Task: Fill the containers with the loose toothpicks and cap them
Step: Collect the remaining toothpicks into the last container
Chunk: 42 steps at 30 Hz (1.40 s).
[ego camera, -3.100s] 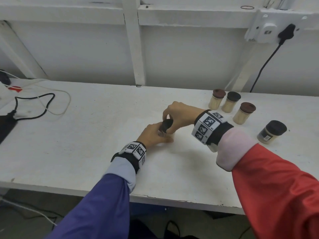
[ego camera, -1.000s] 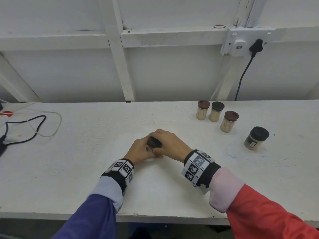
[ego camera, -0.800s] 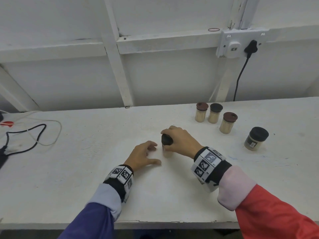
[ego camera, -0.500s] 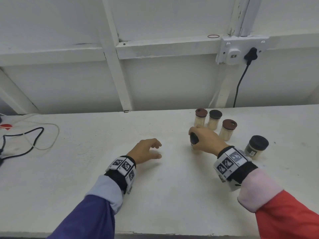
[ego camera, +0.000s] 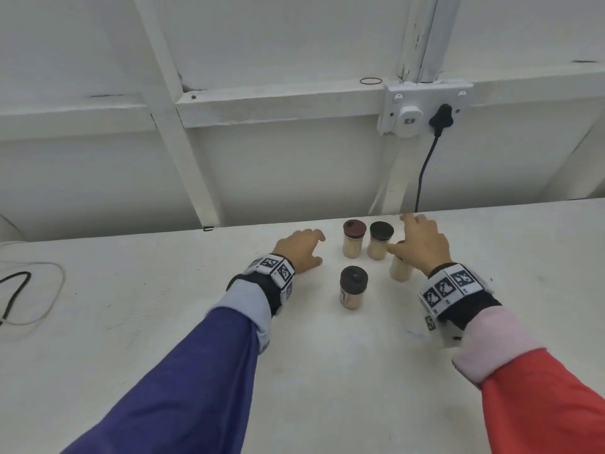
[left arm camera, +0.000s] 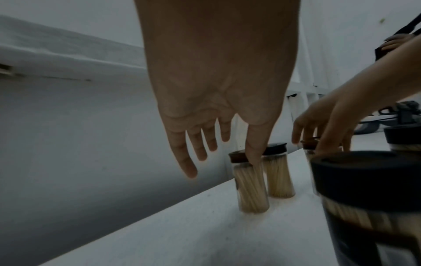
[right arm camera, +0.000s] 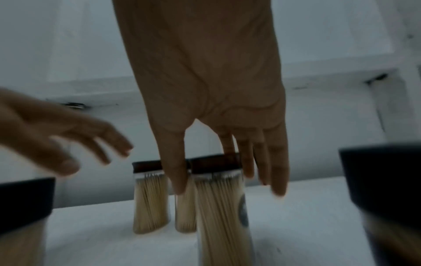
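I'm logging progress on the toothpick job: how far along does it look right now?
Nearly finished, it seems. Four filled containers stand capped on the table: two at the back, one in front, one under the right hand. Both that and the left hand are open, gripping nothing. No loose toothpicks show; perhaps only tidying remains.

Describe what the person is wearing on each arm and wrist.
The left arm wears a dark blue sleeve with a pale blue cuff; the right arm wears a red sleeve with a pale pink cuff. Each wrist carries a black band, the left wristband and the right wristband, bearing white tiles printed with black square-pattern markers. Both hands are bare.
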Each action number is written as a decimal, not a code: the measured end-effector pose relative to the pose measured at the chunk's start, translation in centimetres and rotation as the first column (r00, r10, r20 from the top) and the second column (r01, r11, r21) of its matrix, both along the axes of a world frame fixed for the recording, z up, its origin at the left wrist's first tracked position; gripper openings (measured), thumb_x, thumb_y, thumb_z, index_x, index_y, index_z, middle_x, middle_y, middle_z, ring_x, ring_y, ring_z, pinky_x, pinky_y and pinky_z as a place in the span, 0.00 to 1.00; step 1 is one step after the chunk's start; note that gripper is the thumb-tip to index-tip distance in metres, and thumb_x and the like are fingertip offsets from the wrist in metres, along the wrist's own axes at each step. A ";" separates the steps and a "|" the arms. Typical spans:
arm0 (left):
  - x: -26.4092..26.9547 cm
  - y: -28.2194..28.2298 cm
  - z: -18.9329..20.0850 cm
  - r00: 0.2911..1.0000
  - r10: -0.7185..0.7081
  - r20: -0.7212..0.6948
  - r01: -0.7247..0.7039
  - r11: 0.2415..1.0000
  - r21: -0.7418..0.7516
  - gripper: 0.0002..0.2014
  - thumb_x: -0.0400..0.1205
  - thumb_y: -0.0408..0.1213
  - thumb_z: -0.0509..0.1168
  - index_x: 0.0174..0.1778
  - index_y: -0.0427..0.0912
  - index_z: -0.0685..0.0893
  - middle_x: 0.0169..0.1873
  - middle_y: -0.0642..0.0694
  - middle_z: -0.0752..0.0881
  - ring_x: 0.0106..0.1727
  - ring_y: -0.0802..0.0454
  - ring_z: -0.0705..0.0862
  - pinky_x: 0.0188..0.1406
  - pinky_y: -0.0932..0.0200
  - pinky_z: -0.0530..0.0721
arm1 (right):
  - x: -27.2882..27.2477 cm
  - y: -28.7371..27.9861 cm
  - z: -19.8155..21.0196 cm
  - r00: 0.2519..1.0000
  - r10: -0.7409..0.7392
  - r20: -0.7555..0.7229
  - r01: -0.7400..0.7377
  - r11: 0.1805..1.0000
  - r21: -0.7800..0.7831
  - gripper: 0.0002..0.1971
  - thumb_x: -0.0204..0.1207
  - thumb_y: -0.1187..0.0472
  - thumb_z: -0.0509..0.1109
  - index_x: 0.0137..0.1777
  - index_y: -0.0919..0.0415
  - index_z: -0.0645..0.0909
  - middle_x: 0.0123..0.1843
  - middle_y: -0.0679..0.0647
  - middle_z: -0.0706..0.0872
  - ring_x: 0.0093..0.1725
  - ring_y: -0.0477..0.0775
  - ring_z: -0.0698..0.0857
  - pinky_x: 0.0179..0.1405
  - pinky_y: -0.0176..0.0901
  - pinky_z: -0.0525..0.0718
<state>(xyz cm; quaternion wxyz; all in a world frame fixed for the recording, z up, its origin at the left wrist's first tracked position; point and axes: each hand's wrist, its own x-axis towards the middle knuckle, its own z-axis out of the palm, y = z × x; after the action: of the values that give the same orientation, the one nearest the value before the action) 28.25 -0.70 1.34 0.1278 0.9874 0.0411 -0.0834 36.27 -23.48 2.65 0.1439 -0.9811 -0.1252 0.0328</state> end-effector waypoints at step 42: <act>-4.2 18.6 0.7 0.996 0.087 -0.016 -0.088 0.990 -0.111 0.22 0.73 0.36 0.74 0.64 0.45 0.82 0.59 0.46 0.85 0.59 0.47 0.82 0.57 0.59 0.78 | -1.9 23.6 -1.0 0.829 0.488 -0.273 -0.503 0.864 0.016 0.17 0.62 0.70 0.78 0.52 0.59 0.85 0.45 0.50 0.82 0.47 0.56 0.83 0.41 0.42 0.80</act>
<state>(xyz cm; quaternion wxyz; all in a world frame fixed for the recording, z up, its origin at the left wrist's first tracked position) 24.08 17.90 2.01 0.1862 0.9755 0.0805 -0.0854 34.40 0.16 1.61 0.1183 -0.9050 -0.3536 0.2047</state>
